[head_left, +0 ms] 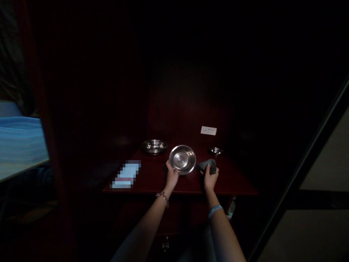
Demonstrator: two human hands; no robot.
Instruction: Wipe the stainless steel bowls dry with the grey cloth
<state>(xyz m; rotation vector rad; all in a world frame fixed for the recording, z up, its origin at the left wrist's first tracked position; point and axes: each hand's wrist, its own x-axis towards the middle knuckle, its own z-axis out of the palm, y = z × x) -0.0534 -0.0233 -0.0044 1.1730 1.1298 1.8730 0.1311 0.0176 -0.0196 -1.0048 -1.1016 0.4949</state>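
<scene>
A shiny steel bowl [182, 159] is tilted with its inside facing me. My left hand [172, 174] grips its lower left rim, the thumb near the front edge. Just right of the bowl, my right hand [211, 177] is closed on a bunched dark grey cloth [208, 166], which is apart from the bowl. Behind and to the left, several nested steel bowls [154, 146] sit on the dark red desk [152, 179]. One smaller steel bowl [216, 151] stands at the back right.
A blurred-out pale rectangle [127, 174] lies on the desk's left side. A white socket plate [208, 130] is on the back panel. Dark panels rise on both sides. At far left is a bluish stack [21, 140].
</scene>
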